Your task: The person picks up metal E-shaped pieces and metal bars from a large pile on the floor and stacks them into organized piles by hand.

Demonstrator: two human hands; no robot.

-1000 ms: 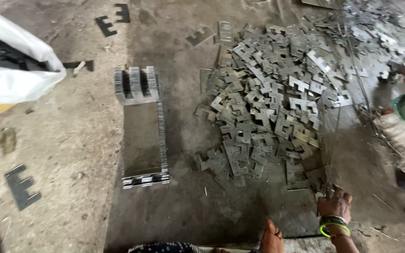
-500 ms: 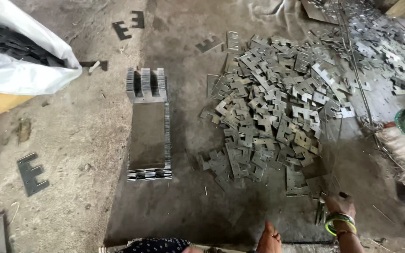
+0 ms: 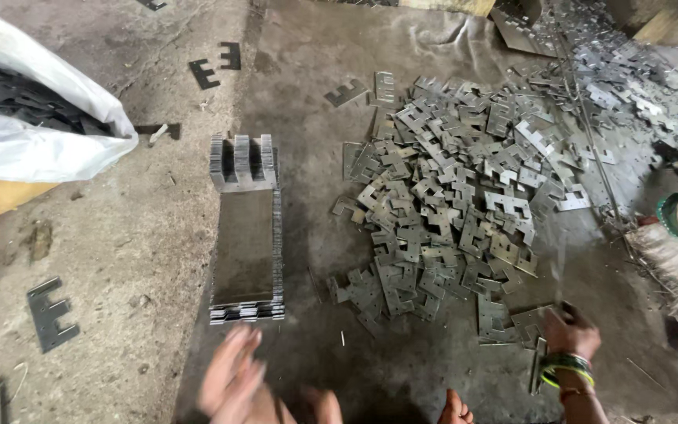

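One white sack (image 3: 37,137) lies at the floor's (image 3: 119,259) left edge, its mouth showing dark metal plates (image 3: 17,102) inside. Just right of it stands a neat row of stacked plates (image 3: 246,235). The left hand (image 3: 233,377), blurred, hovers open just below that row. The right hand (image 3: 570,334) grips a plate (image 3: 539,361) at the near edge of the loose plate heap (image 3: 449,196).
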